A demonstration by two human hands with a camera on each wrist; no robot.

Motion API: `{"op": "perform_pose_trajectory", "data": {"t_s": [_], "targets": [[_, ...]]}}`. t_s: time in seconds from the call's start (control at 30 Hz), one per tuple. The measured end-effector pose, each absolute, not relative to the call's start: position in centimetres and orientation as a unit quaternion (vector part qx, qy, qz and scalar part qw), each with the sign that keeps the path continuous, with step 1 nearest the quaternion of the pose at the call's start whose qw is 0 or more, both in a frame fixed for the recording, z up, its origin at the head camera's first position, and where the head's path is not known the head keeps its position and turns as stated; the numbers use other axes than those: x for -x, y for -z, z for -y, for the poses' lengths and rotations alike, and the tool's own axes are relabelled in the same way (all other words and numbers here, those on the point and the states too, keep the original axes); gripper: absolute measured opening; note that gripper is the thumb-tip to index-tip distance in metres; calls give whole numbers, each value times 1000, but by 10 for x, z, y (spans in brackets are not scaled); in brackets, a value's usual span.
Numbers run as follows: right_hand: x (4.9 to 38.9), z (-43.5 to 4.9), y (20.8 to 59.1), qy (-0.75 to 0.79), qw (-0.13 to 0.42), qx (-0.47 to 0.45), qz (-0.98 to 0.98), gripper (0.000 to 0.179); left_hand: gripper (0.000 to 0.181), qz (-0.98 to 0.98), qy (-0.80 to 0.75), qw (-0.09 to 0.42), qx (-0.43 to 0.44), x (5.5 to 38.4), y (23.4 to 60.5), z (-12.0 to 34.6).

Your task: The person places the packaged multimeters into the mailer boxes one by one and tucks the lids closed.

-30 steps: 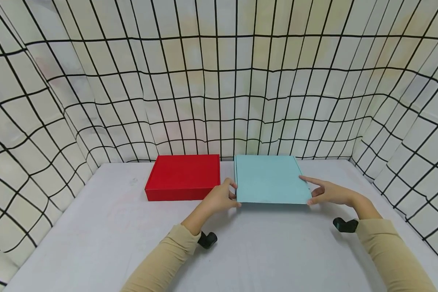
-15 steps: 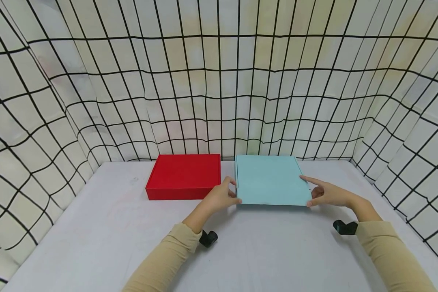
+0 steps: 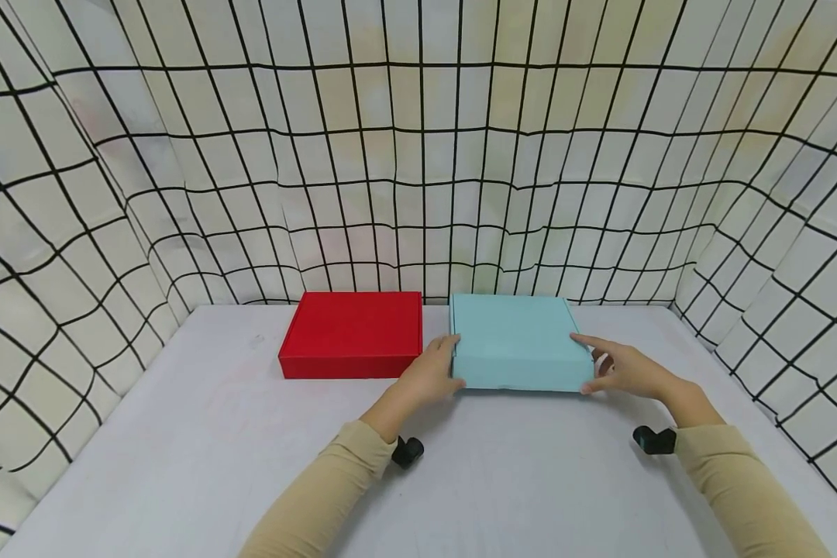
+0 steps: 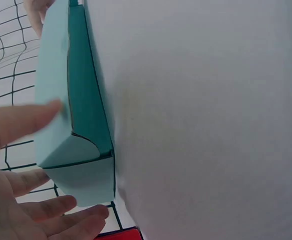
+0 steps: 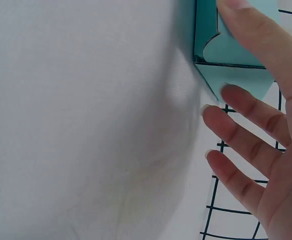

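A light blue cardboard box (image 3: 512, 325) stands on the table, its lid down over the top. The front flap (image 3: 523, 373) slopes down over the front face. In the left wrist view a dark teal strip of the box's front (image 4: 88, 75) shows below the flap's edge. My left hand (image 3: 427, 377) is at the box's left side, thumb over the flap near its corner, the other fingers extended beside the side wall. At the opposite side, my right hand (image 3: 631, 373) has its thumb on the flap (image 5: 236, 45); its other fingers stretch out by the right wall.
A closed red box (image 3: 352, 329) lies just left of the light blue one, close to my left hand. A white cloth covers the table (image 3: 516, 473). White walls with a black grid (image 3: 418, 155) enclose the back and sides. Black wrist cameras (image 3: 654, 440) hang below both sleeves.
The lid's front flap has folded down, so its face shows now. My left hand has shifted slightly right, its fingers straightening along the box's side; my right hand has moved slightly left.
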State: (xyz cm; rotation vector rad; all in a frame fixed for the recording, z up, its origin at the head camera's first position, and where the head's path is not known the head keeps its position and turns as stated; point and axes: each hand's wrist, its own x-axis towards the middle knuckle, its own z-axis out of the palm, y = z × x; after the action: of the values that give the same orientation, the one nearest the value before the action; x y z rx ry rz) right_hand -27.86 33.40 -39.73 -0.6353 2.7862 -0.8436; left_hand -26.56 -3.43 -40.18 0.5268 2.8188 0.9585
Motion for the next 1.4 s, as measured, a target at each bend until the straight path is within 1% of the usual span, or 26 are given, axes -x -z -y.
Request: {"op": "perform_pose_trajectory", "data": {"t_s": [0.17,0.37,0.67,0.83,1.0,1.3,1.4], "targets": [[279,-332,400,264,46,220,-938,96,84,-936,-291,56,-191,269,401,31],[283,-324,400,232,13,246,-941,95,84,-947,-242,51,-206,274,400,23],[293,-308,406,234,32,242,-941,104,82,-959,-177,26,-219,283,397,12],[296,-302,408,209,32,258,-943,110,85,-963,-122,45,-238,289,396,9],[296,-300,405,191,33,278,-941,113,87,-965,-85,46,-245,296,398,8],[299,-302,404,169,35,277,-945,119,97,-958,-105,68,-258,297,398,11],[302,-301,405,160,34,278,-946,121,98,-956,-116,77,-257,296,398,12]]}}
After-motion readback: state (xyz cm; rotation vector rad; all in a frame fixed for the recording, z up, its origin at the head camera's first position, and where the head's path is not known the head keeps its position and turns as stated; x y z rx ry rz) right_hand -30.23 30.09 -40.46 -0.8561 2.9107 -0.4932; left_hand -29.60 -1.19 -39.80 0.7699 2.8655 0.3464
